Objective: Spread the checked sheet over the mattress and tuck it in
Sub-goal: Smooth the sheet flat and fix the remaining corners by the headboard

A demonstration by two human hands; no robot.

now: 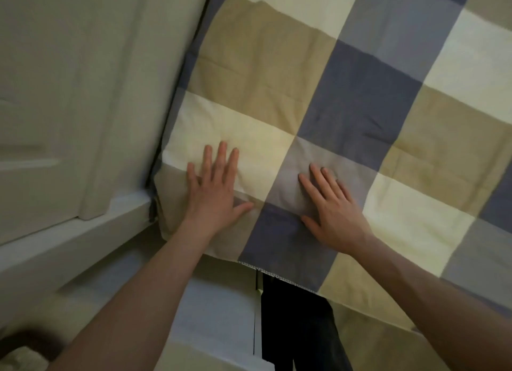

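The checked sheet (346, 93), in cream, tan, grey and blue squares, lies over the mattress and fills the upper right of the view. Its near edge hangs over the mattress side, showing a stitched hem (271, 273). My left hand (214, 193) lies flat, fingers straight and spread, on the sheet at the near left corner. My right hand (331, 207) presses flat on a grey square a little to the right. The mattress itself is hidden under the sheet.
A pale wall or panel (83, 93) runs along the bed's left side, with a white ledge (69, 248) below it. A dark gap (293, 323) shows under the hanging sheet edge, beside a pale floor (216, 309).
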